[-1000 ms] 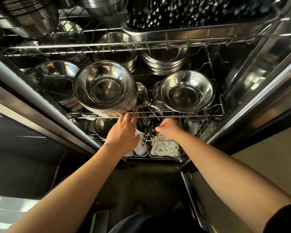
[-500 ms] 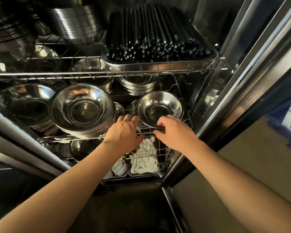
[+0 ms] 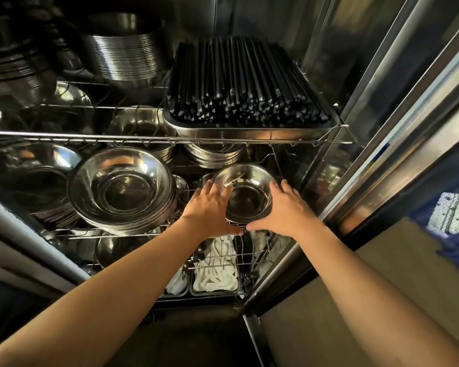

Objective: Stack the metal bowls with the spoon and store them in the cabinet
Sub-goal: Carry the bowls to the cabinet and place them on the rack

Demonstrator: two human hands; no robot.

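On the middle wire shelf (image 3: pixel 117 235) of the open steel cabinet (image 3: pixel 361 107), both hands cup a small stack of metal bowls (image 3: pixel 245 200) near the shelf's right end. Left hand (image 3: pixel 210 210) lies against the stack's left rim, its fingers (image 3: pixel 217 190) spread and curled along the edge; right hand (image 3: pixel 286 210) mirrors it on the right rim, fingers (image 3: pixel 285 188) spread the same way. Their thumbs nearly meet at the front of the stack, just above the shelf's front wire. Whether a spoon lies inside the top bowl cannot be told. Just left stands a taller stack of larger bowls (image 3: pixel 122 189). Above, on the upper shelf, a steel tray (image 3: pixel 249 131) holds black chopsticks (image 3: pixel 239 80). Below the hands, small trays hold white cloths (image 3: pixel 217 271).
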